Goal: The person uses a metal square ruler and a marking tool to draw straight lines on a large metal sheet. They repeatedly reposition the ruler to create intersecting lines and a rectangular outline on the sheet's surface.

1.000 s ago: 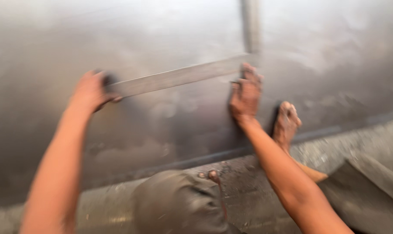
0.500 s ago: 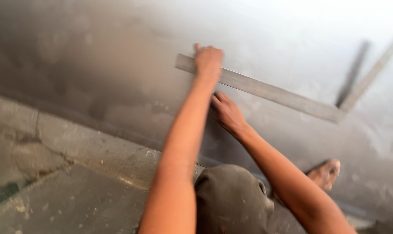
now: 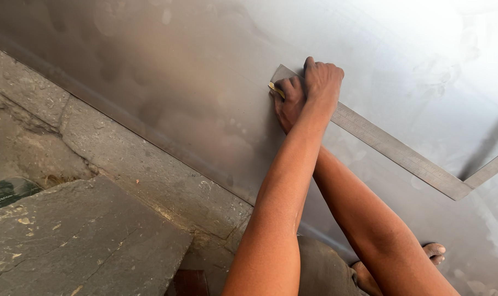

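The metal sheet [image 3: 167, 93] is big and grey and lies flat on the stone floor [image 3: 79, 241]. A long steel square ruler [image 3: 394, 149] rests on the sheet, with its corner off to the right. The left hand [image 3: 323, 82] presses down on the near end of the ruler with bent fingers. The right hand [image 3: 288, 101] sits just under it, pinching a small yellow marking tool [image 3: 276, 90] against the ruler's edge. A bare foot [image 3: 433, 253] rests on the sheet lower down.
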